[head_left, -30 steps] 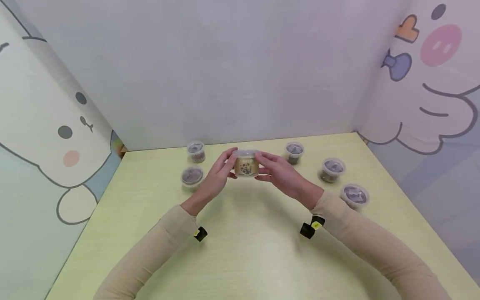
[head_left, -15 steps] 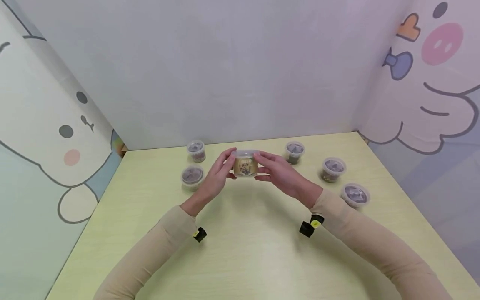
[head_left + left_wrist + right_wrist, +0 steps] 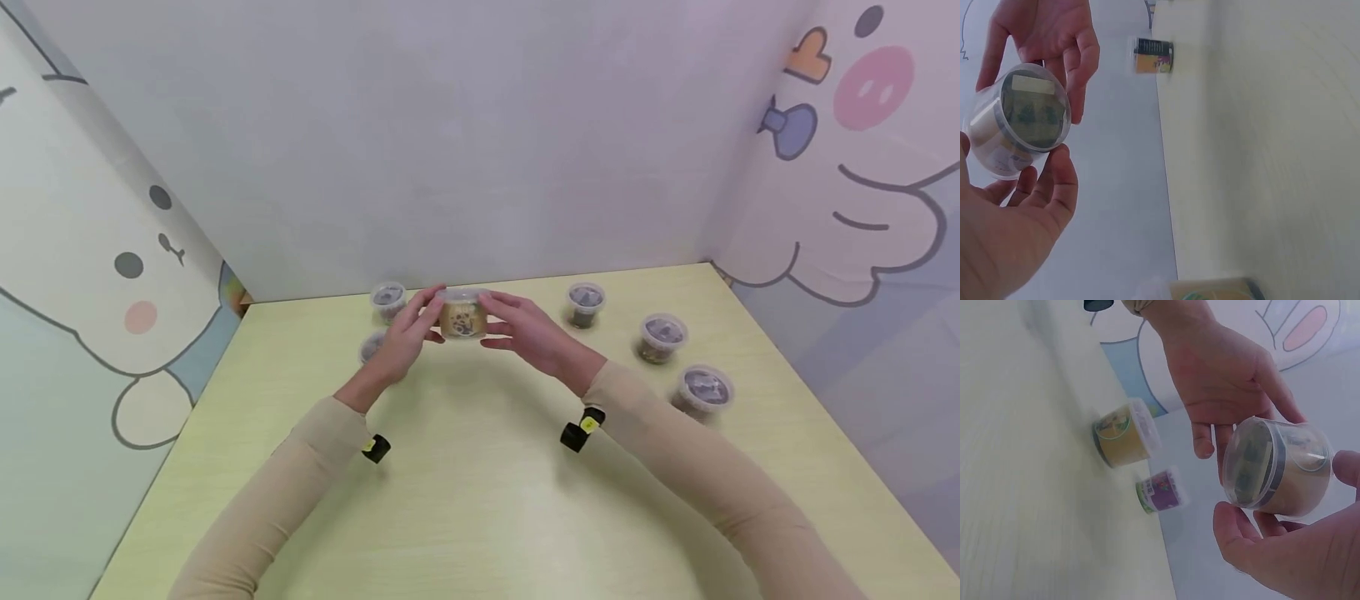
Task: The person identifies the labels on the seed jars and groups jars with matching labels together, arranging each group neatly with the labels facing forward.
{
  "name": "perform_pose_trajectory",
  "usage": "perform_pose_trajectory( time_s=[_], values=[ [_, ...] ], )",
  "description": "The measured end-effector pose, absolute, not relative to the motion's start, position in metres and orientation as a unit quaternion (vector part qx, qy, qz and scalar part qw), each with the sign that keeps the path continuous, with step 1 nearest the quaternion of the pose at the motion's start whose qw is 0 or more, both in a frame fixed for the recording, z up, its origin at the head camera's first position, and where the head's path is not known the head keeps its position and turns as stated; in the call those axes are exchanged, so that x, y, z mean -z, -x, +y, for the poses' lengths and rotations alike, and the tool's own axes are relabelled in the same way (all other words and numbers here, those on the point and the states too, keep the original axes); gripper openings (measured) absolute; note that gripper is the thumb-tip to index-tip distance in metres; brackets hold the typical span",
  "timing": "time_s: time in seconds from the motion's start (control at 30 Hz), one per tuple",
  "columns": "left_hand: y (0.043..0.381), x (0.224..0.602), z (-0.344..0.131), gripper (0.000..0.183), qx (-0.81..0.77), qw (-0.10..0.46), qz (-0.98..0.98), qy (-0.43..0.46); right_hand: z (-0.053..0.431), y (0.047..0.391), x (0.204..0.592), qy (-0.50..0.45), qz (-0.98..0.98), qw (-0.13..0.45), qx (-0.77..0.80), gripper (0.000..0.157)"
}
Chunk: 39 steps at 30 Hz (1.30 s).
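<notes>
Left hand point(image 3: 403, 337) faces right hand point(image 3: 527, 329), both raised.

I face a pale yellow table point(image 3: 480, 508), walled on three sides.
Behind the table I see a plain greyish-white rear wall point(image 3: 465, 142); along its left, a side wall point(image 3: 52, 400) bearing a rosy-cheeked white cartoon animal point(image 3: 82, 233); along its right, another with a pink-snouted cartoon figure point(image 3: 885, 183). Soft light puts a faint sheen on the table.

The dark-patterned tub point(image 3: 463, 318) is golden, the table point(image 3: 465, 500) pale yellow.
</notes>
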<state>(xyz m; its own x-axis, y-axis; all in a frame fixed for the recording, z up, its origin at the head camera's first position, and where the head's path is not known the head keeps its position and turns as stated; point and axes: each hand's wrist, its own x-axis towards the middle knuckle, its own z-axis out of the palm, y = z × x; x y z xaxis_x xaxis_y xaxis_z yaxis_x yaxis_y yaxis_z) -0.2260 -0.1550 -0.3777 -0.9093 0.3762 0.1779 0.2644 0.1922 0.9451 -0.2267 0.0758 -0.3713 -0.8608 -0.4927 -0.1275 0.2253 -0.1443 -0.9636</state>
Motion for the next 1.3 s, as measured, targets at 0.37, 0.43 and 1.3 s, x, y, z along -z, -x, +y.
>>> perform_pose_trajectory(
  time_s=[0.37,0.43,1.3],
  values=[
    [0.242,0.381,-0.196,0.060,-0.487,0.064,0.846,-0.206,0.040,0.247,0.388,0.101,0.609,0.237,0.750,0.059],
    [0.244,0.382,-0.202,0.064,-0.459,0.070,0.864,-0.197,0.035,0.251,0.393,0.093,0.609,0.240,0.750,0.060],
    [0.247,0.419,-0.227,0.056,-0.231,0.024,0.934,-0.273,-0.018,0.242,0.451,0.007,0.641,0.148,0.753,0.067]
  ],
)
